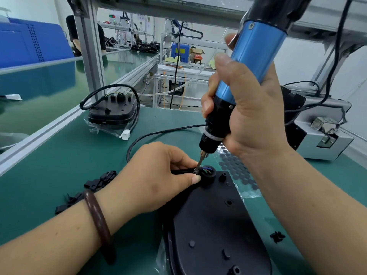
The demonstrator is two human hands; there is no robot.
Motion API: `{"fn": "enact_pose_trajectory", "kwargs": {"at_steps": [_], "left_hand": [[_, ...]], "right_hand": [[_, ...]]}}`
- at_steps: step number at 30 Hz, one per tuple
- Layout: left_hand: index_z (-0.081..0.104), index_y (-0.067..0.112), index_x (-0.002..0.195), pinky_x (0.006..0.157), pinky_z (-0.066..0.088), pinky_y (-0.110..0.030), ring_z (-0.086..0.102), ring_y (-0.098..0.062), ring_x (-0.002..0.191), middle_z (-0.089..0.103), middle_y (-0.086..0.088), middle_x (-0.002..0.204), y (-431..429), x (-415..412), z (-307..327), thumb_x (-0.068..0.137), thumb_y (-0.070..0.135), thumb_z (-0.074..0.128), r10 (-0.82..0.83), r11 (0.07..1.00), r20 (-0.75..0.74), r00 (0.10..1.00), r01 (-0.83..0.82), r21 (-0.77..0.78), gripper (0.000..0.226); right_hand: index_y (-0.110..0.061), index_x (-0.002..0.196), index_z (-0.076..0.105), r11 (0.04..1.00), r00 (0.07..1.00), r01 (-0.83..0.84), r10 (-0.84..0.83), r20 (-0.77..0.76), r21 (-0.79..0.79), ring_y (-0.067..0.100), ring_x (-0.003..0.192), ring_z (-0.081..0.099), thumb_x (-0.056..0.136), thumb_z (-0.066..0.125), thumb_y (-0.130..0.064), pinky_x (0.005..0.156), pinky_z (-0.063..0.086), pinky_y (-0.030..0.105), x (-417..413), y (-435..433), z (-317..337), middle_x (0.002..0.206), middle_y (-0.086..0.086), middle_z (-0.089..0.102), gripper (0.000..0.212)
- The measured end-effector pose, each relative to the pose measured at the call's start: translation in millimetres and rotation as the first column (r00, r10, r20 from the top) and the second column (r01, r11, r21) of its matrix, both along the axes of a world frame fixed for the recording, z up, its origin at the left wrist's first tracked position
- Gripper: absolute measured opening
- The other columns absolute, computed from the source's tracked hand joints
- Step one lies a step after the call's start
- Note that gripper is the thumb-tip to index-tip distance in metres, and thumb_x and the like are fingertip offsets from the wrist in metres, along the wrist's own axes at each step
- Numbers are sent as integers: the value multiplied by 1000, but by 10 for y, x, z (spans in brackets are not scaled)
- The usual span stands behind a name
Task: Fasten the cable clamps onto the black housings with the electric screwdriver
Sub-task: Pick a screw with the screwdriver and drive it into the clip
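Note:
A flat black housing lies on the green mat in front of me. At its far end is a round cable port with coloured wires inside. My left hand pinches a small black cable clamp against the left side of that port. My right hand grips the blue and black electric screwdriver, tilted, with its bit tip down on the clamp beside the port. The screw itself is too small to make out.
A second black housing with a looped cable and white plug sits at the back left. Loose black clamps lie left of my wrist, another small black piece to the right. A grey screw feeder box stands right; a sheet of black dots lies behind the housing.

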State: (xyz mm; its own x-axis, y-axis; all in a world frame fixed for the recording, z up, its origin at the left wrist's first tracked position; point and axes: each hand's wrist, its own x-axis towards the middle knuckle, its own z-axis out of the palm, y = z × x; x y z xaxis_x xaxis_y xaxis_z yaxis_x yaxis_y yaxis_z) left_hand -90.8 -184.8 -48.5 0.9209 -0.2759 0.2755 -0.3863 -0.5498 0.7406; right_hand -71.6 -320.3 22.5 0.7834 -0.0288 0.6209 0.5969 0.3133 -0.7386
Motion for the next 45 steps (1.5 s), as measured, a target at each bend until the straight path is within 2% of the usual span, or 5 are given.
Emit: {"fn": "enact_pose_trajectory", "kwargs": {"at_steps": [17,23,27,38,45], "left_hand": [[73,36,79,55,37,1,58,13,61,64,31,69,4,-6,3,72,31,80,12,999,12,1000,-12,36,11],[69,39,76,58,37,3,58,17,65,62,36,73,0,-17,5,72,30,80,12,999,18,1000,-13,39,15],[71,38,80,56,36,2,57,17,61,63,30,62,12,-8,-13,70,31,81,21,999,16,1000,-21,39,16],[75,35,93,58,37,0,58,14,67,68,21,75,37,29,-18,70,36,80,10,995,3,1000,-10,94,23],[76,33,92,56,35,1,57,14,63,66,20,70,38,22,-6,71,34,80,-9,997,-11,1000,10,79,21]], "right_hand": [[-12,97,44,1000,1000,-16,16,-1,-26,21,44,44,83,63,-14,47,41,28,2,0,0,65,5,46,24],[-12,98,45,1000,1000,-21,21,-4,-23,20,43,45,83,63,-13,46,41,28,-5,-3,-8,63,4,47,24],[-12,98,44,1000,1000,-20,21,4,-23,20,43,45,84,63,-13,47,40,29,-10,4,-7,62,5,47,23],[-11,99,45,999,999,-21,21,24,-29,20,45,44,85,62,-12,47,42,28,-18,14,-14,66,7,46,22],[-11,103,46,1000,999,-30,30,22,-2,20,44,44,85,61,-12,46,42,28,-15,18,-17,64,7,46,23]]}}
